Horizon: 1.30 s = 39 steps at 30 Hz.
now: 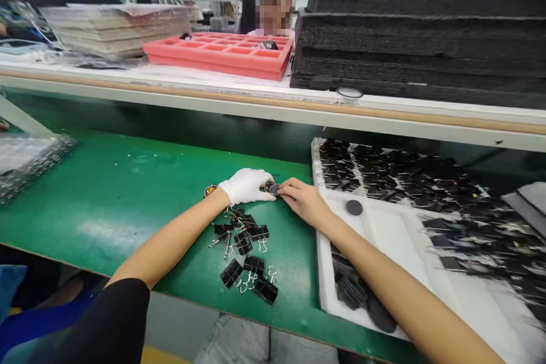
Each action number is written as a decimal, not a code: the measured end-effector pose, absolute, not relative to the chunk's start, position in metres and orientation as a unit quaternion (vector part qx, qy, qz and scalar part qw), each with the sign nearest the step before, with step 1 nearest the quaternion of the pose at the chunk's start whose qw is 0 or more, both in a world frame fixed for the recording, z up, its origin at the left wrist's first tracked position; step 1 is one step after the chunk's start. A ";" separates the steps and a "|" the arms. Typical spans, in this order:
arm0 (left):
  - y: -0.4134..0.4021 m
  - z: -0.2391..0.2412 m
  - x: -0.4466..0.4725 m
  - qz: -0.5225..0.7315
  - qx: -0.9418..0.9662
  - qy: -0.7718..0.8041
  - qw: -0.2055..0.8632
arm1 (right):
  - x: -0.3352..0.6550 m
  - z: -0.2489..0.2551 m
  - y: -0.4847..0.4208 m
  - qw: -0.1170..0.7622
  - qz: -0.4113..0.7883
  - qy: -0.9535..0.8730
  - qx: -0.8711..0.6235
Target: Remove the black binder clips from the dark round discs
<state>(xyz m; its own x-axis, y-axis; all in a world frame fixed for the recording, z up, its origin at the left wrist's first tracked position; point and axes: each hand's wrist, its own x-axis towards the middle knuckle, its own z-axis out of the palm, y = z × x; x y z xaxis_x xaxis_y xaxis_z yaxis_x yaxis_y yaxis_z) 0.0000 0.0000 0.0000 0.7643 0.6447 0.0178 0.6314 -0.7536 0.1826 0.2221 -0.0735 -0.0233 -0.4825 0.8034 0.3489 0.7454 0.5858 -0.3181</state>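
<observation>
Head view: your gloved left hand [246, 186] grips one small round part [268, 186]; your bare right hand [307, 202] pinches one dark disc [275, 189] beside it. From there, one amber-centred part [209, 190] lies at nine o'clock, about eight binder clips [243, 242] at seven, one loose disc [354, 207] on the white tray [386, 224] at three.

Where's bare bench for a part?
Mostly free: green bench between grey stack and left forearm; narrower strip between binder clips and white tray. Crowded: clips just nearside of the left hand; tray's far side, packed with dark pieces.
</observation>
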 end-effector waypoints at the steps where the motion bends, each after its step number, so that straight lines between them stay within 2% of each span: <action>1: 0.002 -0.002 0.000 0.039 0.937 0.337 0.089 | 0.222 -0.024 -0.074 0.224 0.061 -0.862 -0.450; 10: 0.005 -0.006 -0.003 0.057 0.941 0.317 0.107 | 0.217 -0.021 -0.083 0.110 -0.023 -0.885 -0.452; 14: -0.003 -0.004 -0.001 0.072 0.936 0.326 0.113 | 0.222 -0.012 -0.085 0.126 -0.035 -0.881 -0.456; 18: -0.007 -0.006 0.005 0.054 0.930 0.356 0.071 | 0.215 0.006 -0.097 0.209 0.128 -0.903 -0.353; 21: -0.005 -0.007 0.005 0.051 0.926 0.369 0.059 | 0.203 0.014 -0.110 0.171 0.242 -0.918 -0.265; 24: -0.002 -0.003 -0.001 0.040 0.932 0.354 0.071 | 0.201 0.014 -0.111 0.145 0.271 -0.916 -0.257; 28: -0.001 0.003 -0.005 0.032 0.935 0.338 0.103 | 0.231 0.013 -0.094 0.155 0.239 -0.899 -0.334; 32: -0.006 -0.001 0.002 0.047 0.910 0.403 0.088 | 0.261 0.009 -0.078 0.185 0.156 -0.877 -0.415; 35: -0.008 -0.004 0.004 0.055 0.893 0.438 0.083 | 0.268 0.005 -0.075 0.201 0.145 -0.874 -0.419; 39: -0.005 -0.002 -0.005 0.063 0.913 0.379 0.136 | 0.265 0.007 -0.074 0.206 0.141 -0.878 -0.408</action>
<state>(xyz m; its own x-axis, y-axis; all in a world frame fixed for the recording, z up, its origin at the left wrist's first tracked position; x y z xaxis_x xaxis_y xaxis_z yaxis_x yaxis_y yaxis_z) -0.0047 -0.0047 -0.0022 0.7046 0.7095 0.0124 0.6750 -0.6755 0.2968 0.2649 -0.0743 0.0066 -0.5817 0.7751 0.2466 0.6592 0.6269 -0.4154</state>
